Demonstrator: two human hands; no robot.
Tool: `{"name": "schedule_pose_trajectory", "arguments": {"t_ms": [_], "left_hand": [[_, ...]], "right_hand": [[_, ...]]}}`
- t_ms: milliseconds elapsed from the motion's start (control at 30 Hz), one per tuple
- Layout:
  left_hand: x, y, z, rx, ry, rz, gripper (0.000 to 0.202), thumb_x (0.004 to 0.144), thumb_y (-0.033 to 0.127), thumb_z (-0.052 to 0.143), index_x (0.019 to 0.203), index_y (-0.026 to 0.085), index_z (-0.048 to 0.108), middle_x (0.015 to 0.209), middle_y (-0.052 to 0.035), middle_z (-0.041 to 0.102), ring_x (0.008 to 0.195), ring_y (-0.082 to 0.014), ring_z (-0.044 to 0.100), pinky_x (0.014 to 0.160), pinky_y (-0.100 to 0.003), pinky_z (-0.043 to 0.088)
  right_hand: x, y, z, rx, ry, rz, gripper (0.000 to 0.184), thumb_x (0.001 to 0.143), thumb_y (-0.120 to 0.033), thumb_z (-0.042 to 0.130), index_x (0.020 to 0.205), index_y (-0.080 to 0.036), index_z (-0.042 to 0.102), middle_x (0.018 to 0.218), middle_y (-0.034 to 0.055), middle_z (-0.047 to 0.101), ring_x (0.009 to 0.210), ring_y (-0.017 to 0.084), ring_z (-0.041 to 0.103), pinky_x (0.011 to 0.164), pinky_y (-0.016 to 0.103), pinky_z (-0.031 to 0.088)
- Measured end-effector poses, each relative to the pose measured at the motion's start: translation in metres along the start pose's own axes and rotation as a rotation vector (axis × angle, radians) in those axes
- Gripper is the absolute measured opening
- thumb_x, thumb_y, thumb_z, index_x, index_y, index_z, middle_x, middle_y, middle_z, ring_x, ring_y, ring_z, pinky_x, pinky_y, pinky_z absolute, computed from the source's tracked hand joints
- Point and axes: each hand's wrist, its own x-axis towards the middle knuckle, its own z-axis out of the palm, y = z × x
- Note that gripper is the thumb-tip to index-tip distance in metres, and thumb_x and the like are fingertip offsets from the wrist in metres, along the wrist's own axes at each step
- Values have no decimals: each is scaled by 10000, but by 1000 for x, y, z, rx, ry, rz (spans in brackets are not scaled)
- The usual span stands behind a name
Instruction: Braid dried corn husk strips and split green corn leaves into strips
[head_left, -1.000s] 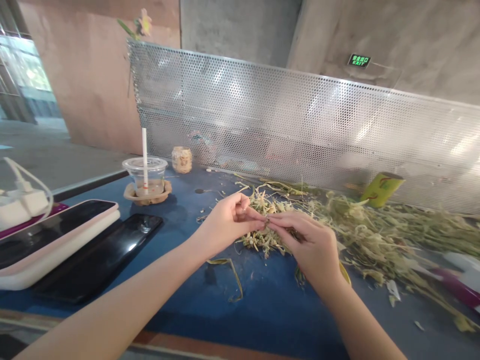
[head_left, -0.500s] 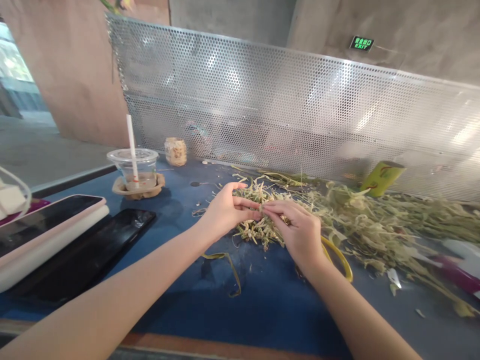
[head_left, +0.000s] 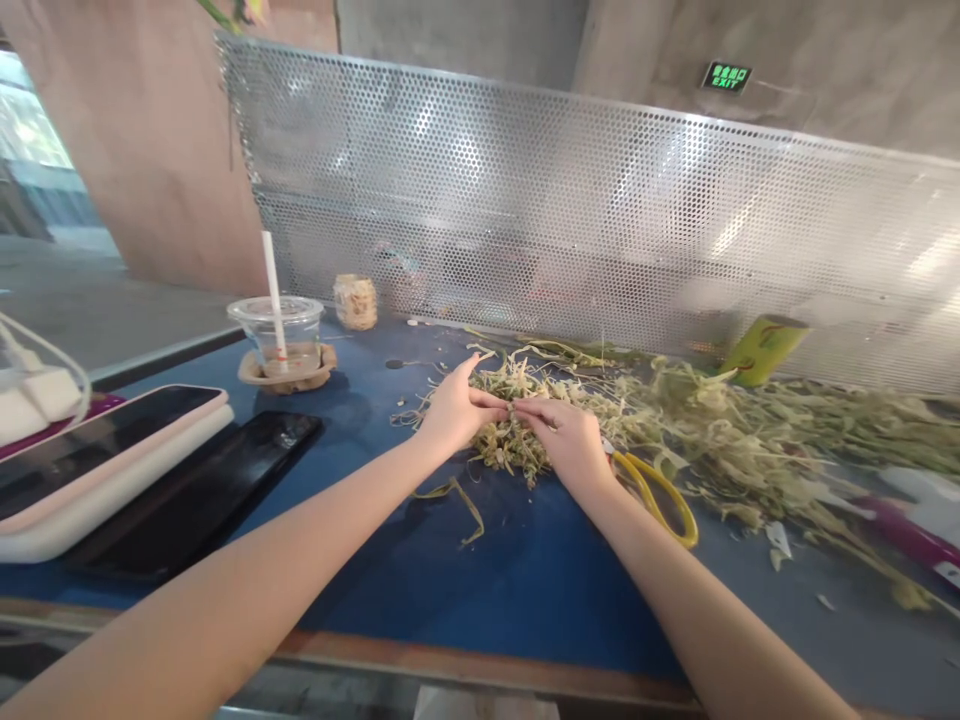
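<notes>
Over a pile of dried flower heads [head_left: 517, 450] on the blue tabletop, my left hand [head_left: 455, 408] and my right hand [head_left: 566, 440] meet fingertip to fingertip. Both are closed in a pinch on a small piece of dried plant [head_left: 511, 408], mostly covered by the fingers. The left thumb side points up, away from the pinch. Yellow-handled scissors [head_left: 664, 497] lie just right of my right wrist; their blades are hidden. A curled dry stalk [head_left: 466, 505] rests in front of the pile.
Dried leafy stems [head_left: 750, 450] spread across the right, with a green-yellow tube [head_left: 766, 350] behind. A lidded cup with a straw [head_left: 281, 335], a small jar [head_left: 355, 303], a black phone [head_left: 202, 490] and a pink-edged phone [head_left: 112, 440] stand or lie left. A perforated metal screen [head_left: 487, 190] closes the back.
Both hands have drawn closer together, with the right hand shifting left and its fingers meeting the left fingertips. More of the scissors' handles shows. The view has shifted slightly.
</notes>
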Motion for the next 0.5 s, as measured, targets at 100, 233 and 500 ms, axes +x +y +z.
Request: {"name": "schedule_pose_trajectory", "arguments": {"t_ms": [100,233,500], "left_hand": [[-2,1,-1,72,26,55,934,622,92,660,1358,61,87,785,-104,690,764,-197,641,779,-339,464],[-6,4,2,245,47,232,907,680,95,599,1366,101,5,786,-79,693,722,-176,632,742,-329,466],[-12,12,10,632,43,556,840,782,75,422,1307,76,-234,796,-76,682,715,-174,601,696,-322,456]], "right_hand": [[0,-3,-2,34,27,49,190,740,-135,525,808,-209,686,837,31,692,793,169,636,756,284,491],[0,-4,-1,88,75,106,192,740,-146,506,802,-206,677,813,25,685,741,162,629,708,281,486],[4,-9,-4,152,145,254,158,731,-207,525,778,-180,674,722,16,680,640,153,621,643,264,476]]}}
